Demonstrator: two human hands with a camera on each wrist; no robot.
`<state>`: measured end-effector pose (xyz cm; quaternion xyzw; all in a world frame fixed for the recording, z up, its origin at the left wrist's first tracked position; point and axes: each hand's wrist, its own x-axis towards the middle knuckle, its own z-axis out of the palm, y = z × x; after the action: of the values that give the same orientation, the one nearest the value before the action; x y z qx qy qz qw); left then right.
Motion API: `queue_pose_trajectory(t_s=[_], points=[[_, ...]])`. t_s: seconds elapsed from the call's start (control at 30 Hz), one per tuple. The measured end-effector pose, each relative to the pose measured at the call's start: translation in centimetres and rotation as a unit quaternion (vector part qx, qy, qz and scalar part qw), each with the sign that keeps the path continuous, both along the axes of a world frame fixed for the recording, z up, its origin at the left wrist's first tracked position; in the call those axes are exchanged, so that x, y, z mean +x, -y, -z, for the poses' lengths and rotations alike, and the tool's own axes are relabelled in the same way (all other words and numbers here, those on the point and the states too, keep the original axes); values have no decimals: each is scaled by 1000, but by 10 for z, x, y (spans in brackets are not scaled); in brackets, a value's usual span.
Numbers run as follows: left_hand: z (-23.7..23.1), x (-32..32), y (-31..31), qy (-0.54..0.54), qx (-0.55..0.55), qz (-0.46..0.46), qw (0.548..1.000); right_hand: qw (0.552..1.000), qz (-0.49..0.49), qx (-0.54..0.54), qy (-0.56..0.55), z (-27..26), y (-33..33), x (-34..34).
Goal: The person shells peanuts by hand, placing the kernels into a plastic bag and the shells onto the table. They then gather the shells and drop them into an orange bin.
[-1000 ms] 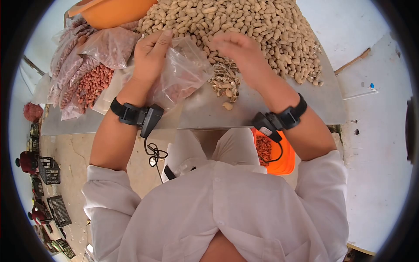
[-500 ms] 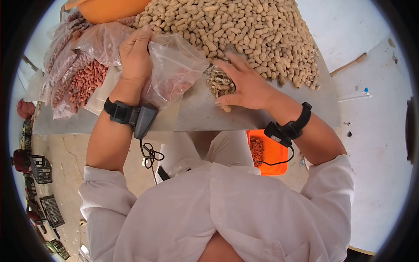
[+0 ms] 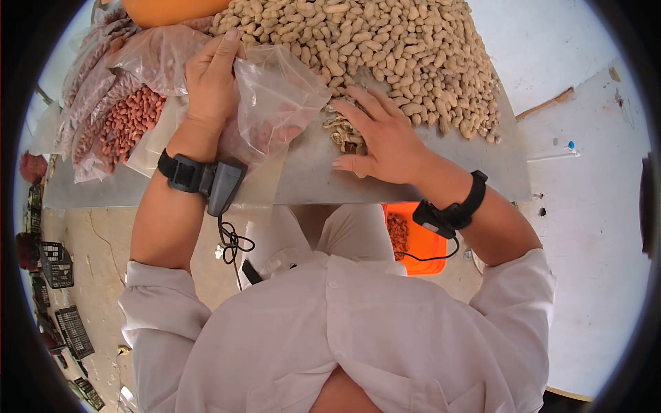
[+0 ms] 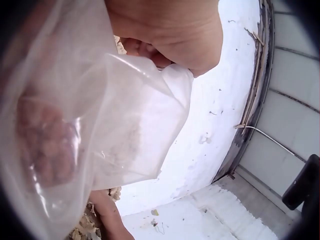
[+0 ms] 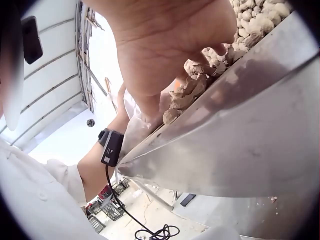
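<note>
My left hand (image 3: 212, 89) grips the top of a clear plastic bag (image 3: 279, 89), and the bag droops to the right over the table. Reddish peanut kernels (image 4: 47, 142) show through its wall in the left wrist view. To the right, my right hand (image 3: 394, 144) reaches over a small heap of broken peanut shells (image 3: 339, 129) with its fingers spread and thumb apart. In the right wrist view the palm hangs over the shells (image 5: 187, 92), fingertips right at them. The hand covers part of the heap.
A big mound of unshelled peanuts (image 3: 392, 45) covers the back of the metal table (image 3: 303, 182). Filled bags (image 3: 162, 55) and loose red kernels (image 3: 131, 124) lie at left, near an orange basin (image 3: 172, 10). An orange tub (image 3: 427, 248) stands below the table edge.
My right hand has come down from above the peanut mound onto the shell heap, its fingers spreading. My left hand still holds the bag and has shifted slightly left in view.
</note>
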<state>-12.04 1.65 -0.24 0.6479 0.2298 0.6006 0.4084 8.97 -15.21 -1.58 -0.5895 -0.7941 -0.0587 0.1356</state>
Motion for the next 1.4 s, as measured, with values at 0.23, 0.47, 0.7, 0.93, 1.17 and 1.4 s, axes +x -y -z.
queue_pose_trajectory(t_s=[0.23, 0.47, 0.7, 0.93, 1.17, 1.4], points=[[5, -3, -9, 15, 21, 9, 1000, 999, 24, -33, 36, 2, 1, -14], [6, -2, -7, 3, -1, 24, 1000, 999, 8, 38, -21, 8, 4, -15], [6, -1, -6, -3, 33, 10, 999, 991, -37, 125, -22, 15, -9, -12], [6, -3, -7, -8, 4, 26, 1000, 989, -83, 115, -46, 15, -16, -5], [7, -3, -8, -14, 3, 19, 1000, 986, -60, 106, -113, 8, -14, 1], [9, -3, -9, -37, 9, -1, 999, 894, 45, 97, -435, -20, -6, 37]])
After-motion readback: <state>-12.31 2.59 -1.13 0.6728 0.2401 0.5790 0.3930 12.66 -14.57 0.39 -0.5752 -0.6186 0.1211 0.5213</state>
